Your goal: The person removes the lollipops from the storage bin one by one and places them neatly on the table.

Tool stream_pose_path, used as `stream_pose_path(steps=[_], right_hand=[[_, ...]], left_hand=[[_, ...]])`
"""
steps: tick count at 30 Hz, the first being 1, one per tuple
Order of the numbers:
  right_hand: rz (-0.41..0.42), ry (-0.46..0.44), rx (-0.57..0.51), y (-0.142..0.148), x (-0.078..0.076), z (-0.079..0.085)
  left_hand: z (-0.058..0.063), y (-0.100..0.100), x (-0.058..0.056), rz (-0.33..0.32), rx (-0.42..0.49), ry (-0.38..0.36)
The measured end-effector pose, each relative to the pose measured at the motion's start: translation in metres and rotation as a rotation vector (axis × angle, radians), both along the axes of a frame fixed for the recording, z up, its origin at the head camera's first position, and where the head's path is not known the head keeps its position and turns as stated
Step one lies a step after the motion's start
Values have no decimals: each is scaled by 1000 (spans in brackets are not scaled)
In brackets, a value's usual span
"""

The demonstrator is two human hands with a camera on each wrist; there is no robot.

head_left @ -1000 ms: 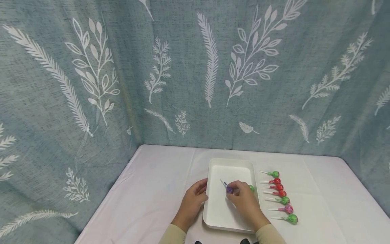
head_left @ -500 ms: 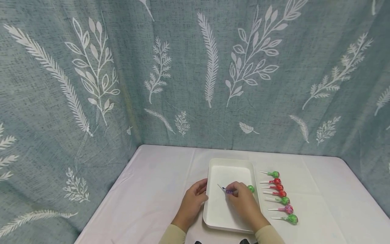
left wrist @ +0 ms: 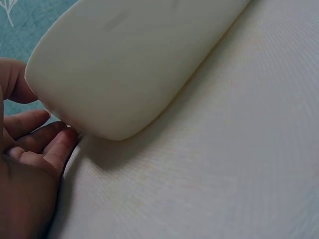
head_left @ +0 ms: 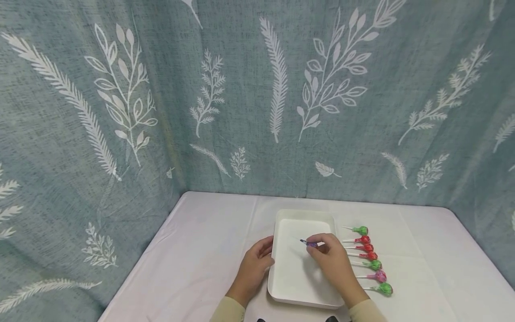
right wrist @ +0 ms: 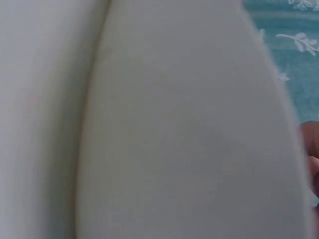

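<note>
A purple-wrapped lollipop (head_left: 311,244) is pinched between the thumb and fingers of my right hand (head_left: 334,259), above the white tray (head_left: 287,281). Its stick points left and is hard to see against the white. My left hand (head_left: 254,266) holds the tray's left side; in the left wrist view, its fingers (left wrist: 62,142) are curled against the outer wall near the rim. Only a little of the right hand's fingers (right wrist: 311,139) shows in the right wrist view, past the tray wall. The right hand covers the tray's right part.
To the right of the tray lies a column of several lollipops, green (head_left: 361,230), red (head_left: 367,247) and pink (head_left: 380,276), sticks pointing left. They lie on a white-covered table (head_left: 209,250). A patterned blue-green curtain (head_left: 241,89) hangs behind.
My right hand has lifted and shifted right with the purple lollipop. The green lollipop seen earlier inside the tray is now hidden behind that hand. My left hand has stayed put.
</note>
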State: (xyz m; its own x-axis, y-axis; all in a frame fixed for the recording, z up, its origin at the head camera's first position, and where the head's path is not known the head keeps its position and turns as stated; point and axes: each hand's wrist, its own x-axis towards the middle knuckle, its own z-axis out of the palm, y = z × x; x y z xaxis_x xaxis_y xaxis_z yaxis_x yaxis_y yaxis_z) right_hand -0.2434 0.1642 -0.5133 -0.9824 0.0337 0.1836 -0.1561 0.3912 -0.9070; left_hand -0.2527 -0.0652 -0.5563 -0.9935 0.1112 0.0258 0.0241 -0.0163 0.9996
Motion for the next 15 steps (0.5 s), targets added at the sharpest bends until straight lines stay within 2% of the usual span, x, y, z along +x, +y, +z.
stream_pose_path(steps=[4, 15], right_hand=[[-27, 2, -11, 15, 8, 7], [-132, -105, -25, 60, 31, 15]], left_hand=[[0, 0, 0, -6, -6, -5], [-2, -1, 0, -8, -9, 10]])
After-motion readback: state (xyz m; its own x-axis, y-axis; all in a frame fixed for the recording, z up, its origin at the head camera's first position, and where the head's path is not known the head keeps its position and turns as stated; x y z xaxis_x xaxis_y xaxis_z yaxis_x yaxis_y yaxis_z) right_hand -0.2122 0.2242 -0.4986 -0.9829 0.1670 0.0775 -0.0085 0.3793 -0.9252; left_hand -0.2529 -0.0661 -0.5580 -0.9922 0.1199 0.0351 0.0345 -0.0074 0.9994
